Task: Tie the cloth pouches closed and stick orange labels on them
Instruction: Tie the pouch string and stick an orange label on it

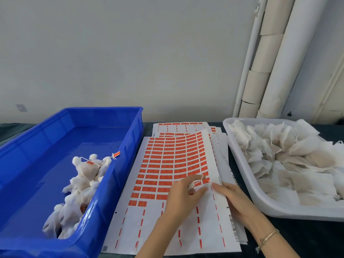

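Note:
My left hand (183,195) grips a small white cloth pouch (191,186) over the lower right part of the orange label sheet (167,164). The pouch's string (201,177) runs up past my fingers to the last full row of labels. My right hand (232,199) lies with straight fingers on the sheet's white right margin, fingertips just right of the pouch. Tied pouches with orange labels (83,175) lie heaped in the blue bin (119,164) on the left. Untied pouches (290,155) fill the white tray (240,161) on the right.
More label sheets (184,126) are stacked under and behind the top one, between the bin and the tray. The lower rows of the top sheet are stripped of labels. White pipes (270,62) run up the wall at the back right.

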A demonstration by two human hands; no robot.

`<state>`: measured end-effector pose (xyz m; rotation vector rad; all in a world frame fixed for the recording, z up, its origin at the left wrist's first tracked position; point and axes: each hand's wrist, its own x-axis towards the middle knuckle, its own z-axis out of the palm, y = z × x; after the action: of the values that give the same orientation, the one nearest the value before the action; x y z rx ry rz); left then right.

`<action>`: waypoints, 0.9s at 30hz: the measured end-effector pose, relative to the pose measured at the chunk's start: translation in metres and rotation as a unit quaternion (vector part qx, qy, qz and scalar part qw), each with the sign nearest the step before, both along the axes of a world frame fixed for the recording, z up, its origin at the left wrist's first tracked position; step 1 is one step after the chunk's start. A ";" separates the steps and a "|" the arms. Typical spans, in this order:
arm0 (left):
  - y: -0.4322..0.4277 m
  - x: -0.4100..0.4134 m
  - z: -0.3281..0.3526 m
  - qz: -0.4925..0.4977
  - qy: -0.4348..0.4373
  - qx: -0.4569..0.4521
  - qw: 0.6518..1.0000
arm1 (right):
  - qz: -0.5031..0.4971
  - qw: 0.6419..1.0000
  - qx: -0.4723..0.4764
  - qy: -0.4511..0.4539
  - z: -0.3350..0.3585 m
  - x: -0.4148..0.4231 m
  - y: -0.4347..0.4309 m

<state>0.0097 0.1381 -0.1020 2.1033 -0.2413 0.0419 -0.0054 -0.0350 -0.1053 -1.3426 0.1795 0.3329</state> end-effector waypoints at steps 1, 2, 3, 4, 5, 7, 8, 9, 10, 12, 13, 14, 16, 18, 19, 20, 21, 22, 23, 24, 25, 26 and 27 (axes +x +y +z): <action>-0.003 0.003 0.001 -0.019 -0.008 0.016 1.000 | -0.004 1.000 0.007 -0.002 -0.001 -0.001 -0.001; -0.005 0.007 0.001 -0.034 -0.011 0.025 0.999 | -0.006 1.000 0.011 -0.005 -0.001 -0.002 -0.001; -0.006 0.010 0.000 -0.043 -0.011 0.027 0.999 | -0.008 1.000 0.013 -0.006 -0.002 -0.002 -0.002; -0.007 0.013 -0.001 -0.046 -0.008 0.027 0.999 | -0.010 1.000 0.015 -0.007 -0.002 -0.003 -0.002; -0.008 0.014 -0.002 -0.046 -0.006 0.025 0.999 | -0.012 1.000 0.015 -0.006 -0.002 -0.003 -0.002; -0.009 0.016 -0.004 -0.049 -0.009 0.026 0.998 | -0.016 1.000 0.016 -0.004 -0.002 -0.002 -0.002; -0.009 0.017 -0.006 -0.052 -0.012 0.025 0.998 | -0.016 1.000 0.019 -0.003 -0.002 -0.002 -0.002; -0.009 0.017 -0.008 -0.054 -0.014 0.022 0.998 | -0.015 1.000 0.024 -0.001 -0.002 -0.003 -0.002; -0.009 0.017 -0.010 -0.054 -0.014 0.020 0.998 | -0.012 0.999 0.030 0.001 -0.002 -0.003 -0.002; -0.009 0.018 -0.014 -0.049 -0.016 0.019 0.998 | -0.005 0.999 0.040 0.002 -0.002 -0.003 -0.003; -0.009 0.017 -0.016 -0.047 -0.019 0.021 0.998 | -0.001 0.999 0.045 0.002 -0.002 -0.003 -0.003; -0.009 0.017 -0.017 -0.048 -0.023 0.025 0.998 | -0.001 0.999 0.049 0.003 -0.002 -0.003 -0.003; -0.008 0.016 -0.019 -0.058 -0.036 0.033 0.997 | -0.002 0.999 0.051 0.005 -0.003 -0.003 -0.003; -0.008 0.014 -0.020 -0.065 -0.064 0.048 0.995 | -0.002 0.999 0.052 0.005 -0.003 -0.003 -0.003; -0.008 0.013 -0.020 -0.065 -0.082 0.058 0.993 | -0.001 0.999 0.052 0.004 -0.003 -0.003 -0.003; -0.008 0.012 -0.019 -0.065 -0.097 0.064 0.991 | -0.001 0.999 0.052 0.004 -0.004 -0.003 -0.003; -0.008 0.011 -0.019 -0.065 -0.109 0.068 0.990 | 0.000 0.999 0.053 0.003 -0.004 -0.003 -0.003; -0.008 0.011 -0.019 -0.066 -0.120 0.071 0.988 | 0.001 0.999 0.054 0.003 -0.004 -0.004 -0.003; -0.008 0.010 -0.019 -0.068 -0.132 0.075 0.986 | 0.001 0.998 0.055 0.005 -0.004 -0.004 -0.003; -0.008 0.009 -0.019 -0.070 -0.146 0.082 0.983 | -0.001 0.999 0.054 0.006 -0.004 -0.004 -0.002; -0.009 0.008 -0.018 -0.074 -0.162 0.092 0.980 | -0.002 0.999 0.054 0.006 -0.005 -0.004 -0.002; -0.009 0.008 -0.018 -0.079 -0.177 0.101 0.976 | -0.003 0.999 0.052 0.005 -0.005 -0.004 -0.002; -0.009 0.008 -0.019 -0.084 -0.188 0.108 0.973 | -0.004 0.999 0.050 0.004 -0.005 -0.005 -0.002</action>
<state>0.0173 0.1293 -0.1205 2.2722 -0.6776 0.3276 -0.0099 -0.0370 -0.1105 -1.2425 0.1725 0.3363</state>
